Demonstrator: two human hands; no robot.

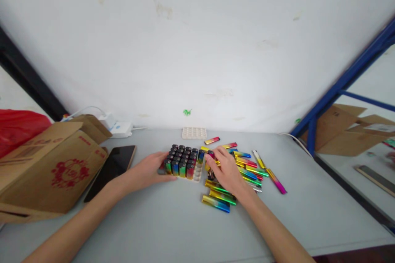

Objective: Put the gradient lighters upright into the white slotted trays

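Shiny, colour-graded flat tubes with black ends (182, 157) stand upright in packed rows in a white slotted tray (197, 174). The tray's right-hand column shows bare slots, with one tube (201, 156) standing at its back. My left hand (154, 168) is closed around the left side of the tray and its tubes, thumb along the front. Just right of the tray, my right hand (226, 168) pinches a pink tube with a black end (210, 154). Beneath and beyond that hand lies a loose pile of metallic tubes (247, 168), partly hidden by it.
A second white slotted tray (194, 132) lies against the wall. To the left are an open cardboard box (70, 168), a dark phone-like slab (112, 170) and a white plug box (121, 129) with a cable. A blue metal frame (311, 133) bounds the right side.
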